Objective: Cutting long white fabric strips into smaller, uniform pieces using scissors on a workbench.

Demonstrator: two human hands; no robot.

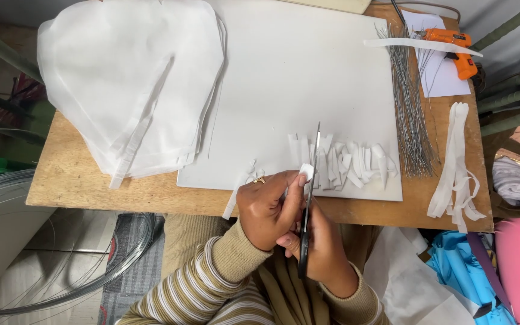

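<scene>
**Snipping a limp white strip**

My left hand (266,207) pinches a small white fabric strip (306,171) between thumb and fingertips, above the table's (121,186) near edge. My right hand (323,250), at its 4 o'clock, grips the scissors (308,204), blades nearly closed. The strip looks light and floppy; I judge it best pinched close to the cut. Cut pieces (350,162) lie at 1 o'clock.

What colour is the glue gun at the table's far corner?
Orange with a black grip, clearest in the head view: glue gun.

- No packages, labels, signs or screens were visible anywhere in the head view.
- No printed or written surface of that kind was discernible on the table.
</scene>
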